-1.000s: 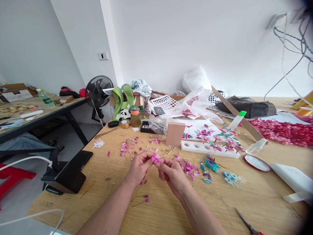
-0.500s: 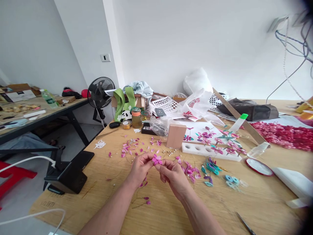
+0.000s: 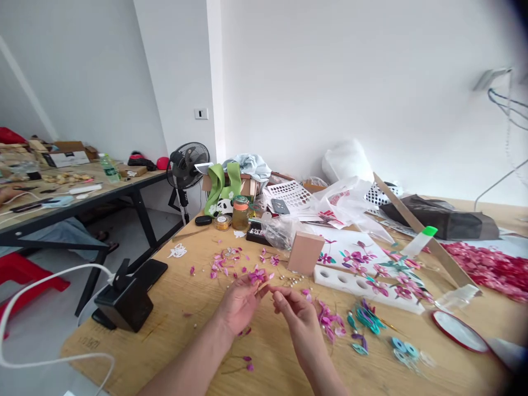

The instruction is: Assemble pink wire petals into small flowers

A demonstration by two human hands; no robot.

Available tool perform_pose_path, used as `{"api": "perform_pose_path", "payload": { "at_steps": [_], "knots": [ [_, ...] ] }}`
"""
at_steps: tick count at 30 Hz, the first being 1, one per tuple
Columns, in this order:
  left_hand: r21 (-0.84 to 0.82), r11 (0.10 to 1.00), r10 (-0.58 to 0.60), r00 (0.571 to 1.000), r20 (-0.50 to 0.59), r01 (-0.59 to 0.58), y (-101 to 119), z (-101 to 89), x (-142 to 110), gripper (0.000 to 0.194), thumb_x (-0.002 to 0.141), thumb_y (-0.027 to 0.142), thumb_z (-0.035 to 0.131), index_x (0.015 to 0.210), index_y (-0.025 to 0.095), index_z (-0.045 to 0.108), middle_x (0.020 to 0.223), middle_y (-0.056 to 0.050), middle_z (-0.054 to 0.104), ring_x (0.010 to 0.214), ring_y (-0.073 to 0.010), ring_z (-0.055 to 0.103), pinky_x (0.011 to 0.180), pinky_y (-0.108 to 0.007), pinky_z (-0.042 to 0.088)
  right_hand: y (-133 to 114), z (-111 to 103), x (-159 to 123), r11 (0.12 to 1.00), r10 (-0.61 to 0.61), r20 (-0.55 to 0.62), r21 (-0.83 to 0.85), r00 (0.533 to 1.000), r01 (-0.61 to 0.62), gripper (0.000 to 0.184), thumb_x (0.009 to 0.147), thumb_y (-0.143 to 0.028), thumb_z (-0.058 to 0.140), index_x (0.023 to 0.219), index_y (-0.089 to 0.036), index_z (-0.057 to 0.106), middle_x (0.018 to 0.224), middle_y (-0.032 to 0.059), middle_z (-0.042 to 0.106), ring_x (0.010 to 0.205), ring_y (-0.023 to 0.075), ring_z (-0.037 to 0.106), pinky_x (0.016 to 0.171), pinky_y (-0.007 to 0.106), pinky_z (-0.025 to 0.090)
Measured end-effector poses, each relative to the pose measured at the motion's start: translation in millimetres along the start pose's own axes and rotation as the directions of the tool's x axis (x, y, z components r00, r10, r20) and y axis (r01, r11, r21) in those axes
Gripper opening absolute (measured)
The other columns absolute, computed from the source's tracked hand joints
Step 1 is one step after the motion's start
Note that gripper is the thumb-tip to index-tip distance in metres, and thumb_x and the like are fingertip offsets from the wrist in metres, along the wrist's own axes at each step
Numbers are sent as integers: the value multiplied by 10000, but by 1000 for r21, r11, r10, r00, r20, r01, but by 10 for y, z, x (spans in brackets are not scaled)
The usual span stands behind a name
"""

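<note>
A small magenta flower (image 3: 258, 276) sits at the fingertips of my left hand (image 3: 237, 307), which is closed on it with the palm partly turned up. My right hand (image 3: 297, 318) is just to the right, thumb and forefinger pinched close below the flower. Whatever lies in that pinch, perhaps a thin stem, is too fine to make out. Loose pink petals (image 3: 225, 261) are scattered beyond my hands. More pink petals on wires (image 3: 330, 322) lie right of my right hand. Nearer me, two dark pink buds (image 3: 248, 363) rest on the wood.
A wooden block (image 3: 305, 254) and a white foam strip with holes (image 3: 346, 283) stand behind my hands, with finished-looking flower sprays (image 3: 406, 286). Teal thread (image 3: 369, 316), bobbins (image 3: 404, 347) and a red-rimmed disc (image 3: 460, 331) lie rightward. A black box (image 3: 124, 302) with a white cable is left.
My hands have moved slightly apart; the left has turned palm-up with the flower, and the right has slid below it. The view has shifted left and upward.
</note>
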State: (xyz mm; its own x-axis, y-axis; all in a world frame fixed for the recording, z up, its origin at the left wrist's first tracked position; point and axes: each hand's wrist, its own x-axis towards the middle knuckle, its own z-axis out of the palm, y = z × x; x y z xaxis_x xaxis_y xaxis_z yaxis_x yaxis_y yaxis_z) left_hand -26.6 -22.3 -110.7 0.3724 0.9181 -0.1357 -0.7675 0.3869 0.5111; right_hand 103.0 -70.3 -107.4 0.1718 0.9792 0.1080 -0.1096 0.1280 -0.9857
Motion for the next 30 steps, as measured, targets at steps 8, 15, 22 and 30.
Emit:
{"api": "perform_pose_path", "payload": {
  "at_steps": [8, 15, 22, 30],
  "knots": [
    [105, 992, -77, 997, 30, 74, -135, 24, -38, 175, 574, 108, 795, 735, 115, 727, 786, -61, 708, 796, -135, 625, 800, -229, 456, 40, 73, -25, 1000, -17, 140, -13, 990, 19, 300, 794, -481, 594, 791, -182, 616, 767, 44, 632, 778, 191, 561, 727, 288, 423],
    [63, 979, -181, 968, -172, 194, -120, 53, -95, 144, 597, -16, 707, 675, 104, 716, 776, -75, 720, 758, -141, 653, 729, -215, 520, 48, 135, -56, 1000, -12, 108, 0, 994, 12, 318, 793, -491, 568, 712, -188, 515, 664, 3, 531, 631, 137, 488, 601, 252, 399],
    [29, 965, -230, 897, -377, 259, -68, 149, -73, 310, 710, -91, 476, 634, 115, 695, 748, -70, 717, 673, -132, 669, 624, -206, 557, 36, 142, -82, 941, -147, 34, -304, 989, 150, 134, 837, -247, 498, 713, -197, 496, 721, 8, 548, 686, 136, 498, 611, 235, 403],
    [-18, 962, -258, 886, -384, 273, -8, 171, -37, 364, 779, -60, 398, 650, 120, 686, 722, -69, 707, 738, -149, 679, 637, -211, 567, 39, 59, -51, 506, -436, 291, -704, 852, 499, 132, 883, -206, 412, 773, -201, 485, 746, 44, 586, 697, 167, 460, 693, 282, 403]
  ]
}}
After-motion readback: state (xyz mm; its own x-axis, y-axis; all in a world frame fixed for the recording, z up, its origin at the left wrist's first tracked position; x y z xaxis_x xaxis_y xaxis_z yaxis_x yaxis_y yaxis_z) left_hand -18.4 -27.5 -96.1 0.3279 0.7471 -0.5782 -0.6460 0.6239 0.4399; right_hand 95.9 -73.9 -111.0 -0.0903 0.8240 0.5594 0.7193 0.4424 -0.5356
